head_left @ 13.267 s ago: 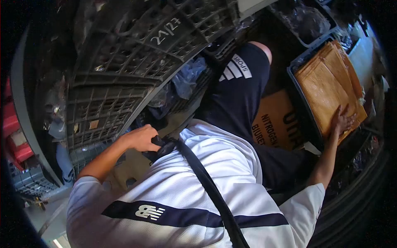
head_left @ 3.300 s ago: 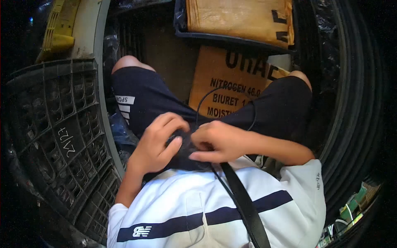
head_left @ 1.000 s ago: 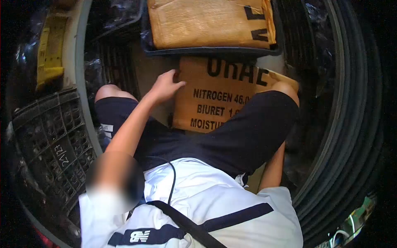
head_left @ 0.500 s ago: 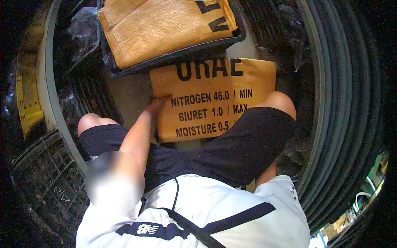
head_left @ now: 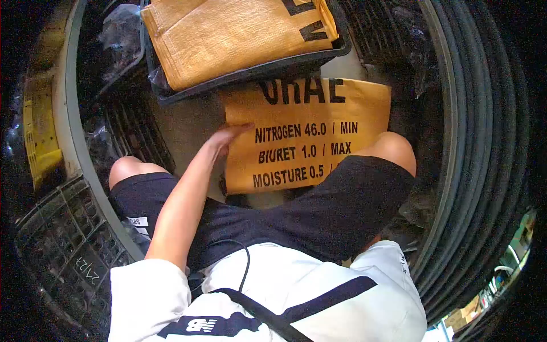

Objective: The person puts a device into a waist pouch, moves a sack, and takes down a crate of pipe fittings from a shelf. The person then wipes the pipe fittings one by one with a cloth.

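Observation:
An orange woven sack (head_left: 307, 117) printed with black lettering hangs between my knees, its face toward me. My left hand (head_left: 231, 135) pinches the sack's left edge, thumb lying on the printed front and the other fingers partly hidden behind. My right hand is out of sight; only a bit of that arm shows beside the white sleeve, passing behind my right thigh. Above the sack, more folded orange sacks (head_left: 228, 43) lie stacked in a black tray (head_left: 250, 74).
Ribbed black stacked crates (head_left: 484, 142) rise close on my right. A black grid crate (head_left: 68, 245) marked in white stands at lower left, with a yellow crate (head_left: 43, 137) beyond it. Clear plastic (head_left: 122, 28) lies at upper left.
The sack and my left hand have shifted slightly to the right in view. My left forearm shows more fully now, its elbow further down and left. The tray also appears slightly further right.

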Demonstrator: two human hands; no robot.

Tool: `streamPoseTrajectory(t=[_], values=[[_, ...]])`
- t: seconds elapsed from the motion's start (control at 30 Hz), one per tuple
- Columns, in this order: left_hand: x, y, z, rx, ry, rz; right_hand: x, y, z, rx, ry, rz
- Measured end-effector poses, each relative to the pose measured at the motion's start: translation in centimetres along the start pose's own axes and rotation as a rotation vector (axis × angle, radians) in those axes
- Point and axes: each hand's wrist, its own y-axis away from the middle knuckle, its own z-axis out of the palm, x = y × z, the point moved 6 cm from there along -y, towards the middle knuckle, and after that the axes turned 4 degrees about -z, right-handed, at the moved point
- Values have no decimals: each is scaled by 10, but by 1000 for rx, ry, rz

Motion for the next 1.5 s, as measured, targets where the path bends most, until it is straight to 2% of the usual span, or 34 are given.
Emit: streamPoseTrajectory(t=[0.1, 0.13, 0.17, 0.23, 0.3, 0.43, 0.47, 0.5, 0.57, 0.67, 0.8, 0.93, 0.97, 1.03, 1.1, 1.17, 1.23, 1.4, 1.5], values=[[20, 22, 24, 335, -408, 198, 0, 11, -2, 0, 17, 5], [36, 35, 40, 408, -681, 487, 0, 15, -2, 0, 19, 1], [39, 45, 55, 507, -878, 590, 1, 18, -1, -5, 24, 4], [40, 77, 95, 528, -1084, 689, -2, 22, 1, -13, 31, 4], [25, 90, 121, 483, -1219, 510, -5, 31, 0, -17, 45, 9], [14, 121, 162, 157, -1519, 541, -7, 44, 3, -30, 59, 16], [4, 115, 160, 313, -1196, 617, -11, 46, 5, -31, 51, 15], [5, 123, 166, 291, -1293, 833, -6, 49, 9, -39, 58, 25], [0, 130, 168, 219, -1389, 967, -9, 50, 16, -57, 58, 24], [-3, 117, 150, 241, -1246, 843, -6, 56, 24, -72, 60, 30], [23, 112, 107, 376, -847, 729, -22, 58, 35, -105, 44, 11], [21, 131, 121, 227, -1123, 551, -33, 67, 44, -132, 36, -10], [14, 140, 129, 180, -1225, 624, -35, 67, 48, -142, 31, -17], [-4, 152, 142, 126, -1277, 612, -44, 72, 53, -159, 21, -34], [-4, 183, 152, 56, -1247, 1039, -57, 77, 62, -180, 17, -50], [3, 206, 158, 61, -1190, 1228, -78, 80, 69, -217, 10, -90], [32, 232, 168, 71, -1350, 1285, -95, 89, 79, -257, -6, -118], [102, 249, 128, -75, -1070, 1205, -160, 125, 104, -425, -47, -237], [141, 268, 101, 50, -1051, 1226, -201, 151, 111, -497, -73, -336]])
